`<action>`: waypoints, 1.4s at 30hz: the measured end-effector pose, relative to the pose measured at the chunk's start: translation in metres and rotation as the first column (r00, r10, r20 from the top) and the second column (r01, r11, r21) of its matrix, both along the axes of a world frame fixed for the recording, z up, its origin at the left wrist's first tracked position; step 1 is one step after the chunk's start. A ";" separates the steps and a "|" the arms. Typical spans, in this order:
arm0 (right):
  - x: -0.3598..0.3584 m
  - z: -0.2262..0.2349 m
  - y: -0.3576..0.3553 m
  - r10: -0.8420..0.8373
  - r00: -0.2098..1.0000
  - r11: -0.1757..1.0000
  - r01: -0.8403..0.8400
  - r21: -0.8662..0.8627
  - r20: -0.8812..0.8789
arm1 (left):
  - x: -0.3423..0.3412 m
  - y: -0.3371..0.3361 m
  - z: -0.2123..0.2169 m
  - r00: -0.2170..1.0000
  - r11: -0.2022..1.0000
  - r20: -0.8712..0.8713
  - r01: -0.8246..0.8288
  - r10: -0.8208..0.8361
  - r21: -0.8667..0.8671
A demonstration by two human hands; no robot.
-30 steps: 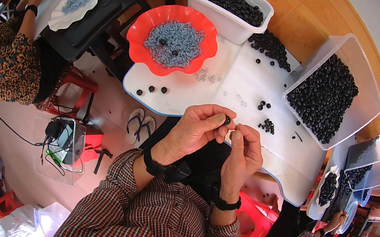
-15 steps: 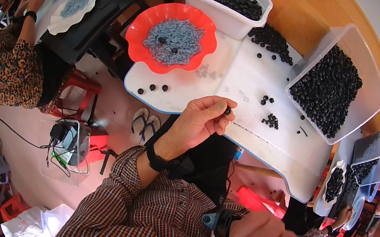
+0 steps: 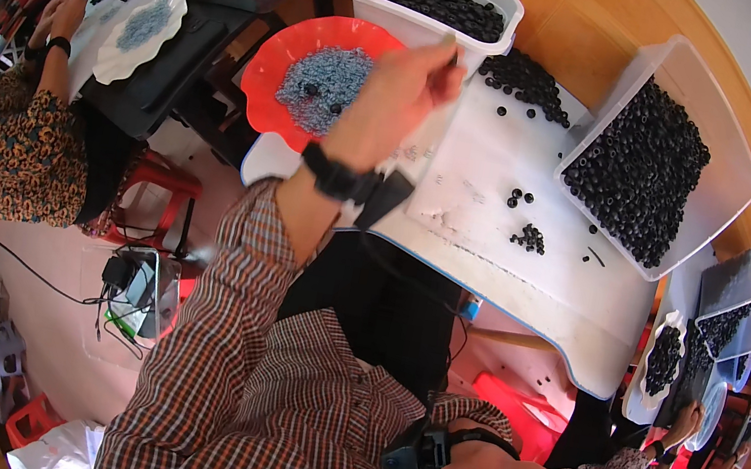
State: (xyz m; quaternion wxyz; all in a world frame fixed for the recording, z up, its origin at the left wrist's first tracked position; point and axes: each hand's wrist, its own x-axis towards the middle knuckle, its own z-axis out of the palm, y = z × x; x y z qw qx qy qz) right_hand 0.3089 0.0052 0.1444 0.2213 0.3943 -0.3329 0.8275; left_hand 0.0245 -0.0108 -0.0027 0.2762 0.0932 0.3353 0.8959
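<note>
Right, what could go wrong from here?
The left hand overlaps the red dish in this view; if it dips, its wristband might catch the dish and spill the blue-grey pieces. The clear bin looks tilted, so a knock could tip out its black contents. Loose black pieces could scatter if brushed.

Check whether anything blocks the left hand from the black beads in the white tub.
Only the near rim of the white tub appears between the left hand and the black beads; no lid covers them.
</note>
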 end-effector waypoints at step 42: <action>-0.006 -0.119 0.031 -0.472 0.525 0.865 0.120 0.488 0.708 | 0.098 -0.002 -0.086 0.512 0.223 -0.799 -0.779 -0.314 -0.587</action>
